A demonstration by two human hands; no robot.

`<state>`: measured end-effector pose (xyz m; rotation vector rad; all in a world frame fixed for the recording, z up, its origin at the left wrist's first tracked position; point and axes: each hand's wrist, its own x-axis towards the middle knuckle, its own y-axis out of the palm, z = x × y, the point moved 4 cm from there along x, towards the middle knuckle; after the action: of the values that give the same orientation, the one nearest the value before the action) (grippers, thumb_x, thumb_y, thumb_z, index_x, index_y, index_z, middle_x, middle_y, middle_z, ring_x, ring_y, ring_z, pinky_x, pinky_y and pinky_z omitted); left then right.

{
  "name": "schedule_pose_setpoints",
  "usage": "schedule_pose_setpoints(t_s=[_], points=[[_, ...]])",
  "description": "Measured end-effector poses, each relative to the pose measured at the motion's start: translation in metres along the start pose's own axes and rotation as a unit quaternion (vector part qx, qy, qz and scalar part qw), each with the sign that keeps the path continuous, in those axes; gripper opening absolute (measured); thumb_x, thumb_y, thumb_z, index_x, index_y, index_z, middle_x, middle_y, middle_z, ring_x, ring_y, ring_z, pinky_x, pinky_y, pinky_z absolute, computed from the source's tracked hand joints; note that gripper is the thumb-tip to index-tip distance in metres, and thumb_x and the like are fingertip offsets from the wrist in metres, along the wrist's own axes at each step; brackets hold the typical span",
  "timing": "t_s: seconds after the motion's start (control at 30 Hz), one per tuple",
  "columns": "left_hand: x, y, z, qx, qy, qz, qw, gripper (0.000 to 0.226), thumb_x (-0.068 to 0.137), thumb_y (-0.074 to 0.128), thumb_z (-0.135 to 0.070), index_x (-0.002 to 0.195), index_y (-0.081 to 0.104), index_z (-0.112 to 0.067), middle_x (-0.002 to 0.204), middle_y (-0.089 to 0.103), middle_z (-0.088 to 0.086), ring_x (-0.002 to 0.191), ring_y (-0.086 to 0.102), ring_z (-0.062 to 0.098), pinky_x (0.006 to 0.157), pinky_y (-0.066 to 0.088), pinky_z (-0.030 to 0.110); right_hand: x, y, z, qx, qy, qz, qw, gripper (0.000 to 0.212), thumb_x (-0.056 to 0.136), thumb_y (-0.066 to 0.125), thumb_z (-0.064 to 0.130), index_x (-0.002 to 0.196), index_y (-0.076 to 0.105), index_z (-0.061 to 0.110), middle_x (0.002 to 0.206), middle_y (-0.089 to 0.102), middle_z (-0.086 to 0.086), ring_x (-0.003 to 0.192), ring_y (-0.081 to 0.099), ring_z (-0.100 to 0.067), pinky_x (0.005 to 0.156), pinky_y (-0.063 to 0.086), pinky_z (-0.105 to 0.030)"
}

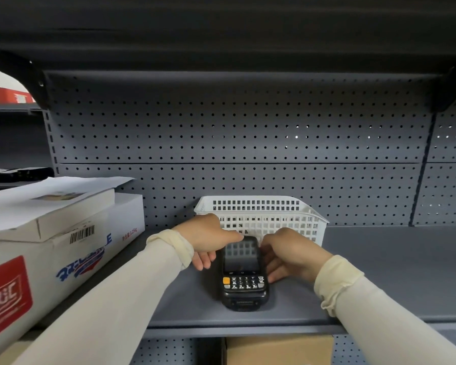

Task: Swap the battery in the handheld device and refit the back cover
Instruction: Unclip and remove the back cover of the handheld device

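A black handheld device (244,275) with a dark screen and a keypad with one orange key lies face up on the grey shelf (379,272), its top end toward the back. My left hand (208,238) grips its upper left side, thumb at the top edge. My right hand (290,252) holds its right side, fingers curled along the edge. Both arms wear cream sleeves. No battery or loose back cover shows in view.
A white plastic basket (261,206) stands right behind the device against the pegboard back wall (221,133). White cartons (50,241) with red and blue print are stacked at the left. A brown carton (277,350) sits on the shelf below. Another shelf hangs overhead.
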<state>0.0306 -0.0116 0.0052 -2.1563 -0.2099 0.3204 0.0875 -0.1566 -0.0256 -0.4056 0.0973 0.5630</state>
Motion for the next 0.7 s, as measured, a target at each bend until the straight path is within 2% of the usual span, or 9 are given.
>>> schedule_pose_setpoints(t_s=[0.1,0.2,0.3,0.4,0.47,0.53,0.7], points=[[-0.002,0.002,-0.005,0.021,-0.008,0.002,1.000,0.066,0.078,0.049,-0.064,0.129,0.046,-0.022,0.077,0.062,0.011,0.049,0.064,0.020,0.047,0.054,0.024,-0.004,0.000,0.002,0.050,0.003,0.004,0.999,0.024,0.089,0.039,0.009,0.093,0.056,-0.007,0.075,0.059,-0.021,0.056,0.058,-0.029,0.048,0.053,-0.031],[-0.006,0.006,-0.012,0.040,-0.014,-0.007,0.999,0.077,0.070,0.048,-0.072,0.133,0.044,-0.029,0.085,0.065,0.014,0.057,0.069,0.027,0.053,0.056,0.026,-0.007,0.001,0.003,0.080,0.003,0.006,0.997,0.028,0.092,0.037,0.014,0.092,0.054,-0.008,0.078,0.058,-0.022,0.061,0.057,-0.030,0.055,0.053,-0.034],[-0.011,0.008,-0.021,0.068,-0.011,-0.030,0.997,0.072,0.069,0.052,-0.070,0.126,0.050,-0.026,0.067,0.058,0.007,0.057,0.069,0.032,0.050,0.054,0.023,-0.008,0.001,0.002,0.110,0.011,0.018,0.994,0.035,0.094,0.033,0.021,0.092,0.054,-0.007,0.079,0.058,-0.022,0.064,0.057,-0.030,0.059,0.052,-0.036],[-0.014,0.009,-0.027,0.116,0.001,-0.042,0.992,0.061,0.071,0.052,-0.067,0.116,0.056,-0.026,0.057,0.052,-0.001,0.039,0.060,0.020,0.039,0.046,0.016,-0.010,-0.001,0.003,0.137,0.012,0.020,0.990,0.039,0.094,0.031,0.025,0.081,0.055,-0.002,0.075,0.059,-0.021,0.059,0.057,-0.029,0.059,0.052,-0.036],[-0.012,0.010,-0.025,0.130,-0.020,-0.034,0.991,0.056,0.069,0.053,-0.067,0.089,0.059,-0.016,0.055,0.053,0.002,0.038,0.057,0.018,0.038,0.044,0.016,-0.010,-0.003,0.006,0.149,0.005,0.016,0.989,0.040,0.095,0.030,0.027,0.082,0.055,-0.001,0.071,0.059,-0.019,0.052,0.057,-0.026,0.056,0.052,-0.034],[-0.010,0.012,-0.022,0.124,-0.049,-0.012,0.991,0.052,0.066,0.056,-0.068,0.067,0.049,-0.016,0.056,0.055,0.007,0.042,0.060,0.022,0.042,0.047,0.019,-0.010,-0.002,0.009,0.156,-0.003,0.015,0.988,0.040,0.095,0.029,0.027,0.090,0.055,-0.003,0.069,0.060,-0.018,0.045,0.059,-0.023,0.053,0.053,-0.032],[-0.005,0.011,-0.019,0.076,-0.080,0.019,0.994,0.051,0.063,0.059,-0.066,0.069,0.047,-0.016,0.068,0.061,0.014,0.052,0.065,0.026,0.040,0.047,0.018,-0.010,0.000,0.013,0.156,-0.011,0.015,0.988,0.040,0.095,0.029,0.026,0.093,0.055,-0.005,0.065,0.061,-0.017,0.043,0.059,-0.022,0.050,0.053,-0.030]])
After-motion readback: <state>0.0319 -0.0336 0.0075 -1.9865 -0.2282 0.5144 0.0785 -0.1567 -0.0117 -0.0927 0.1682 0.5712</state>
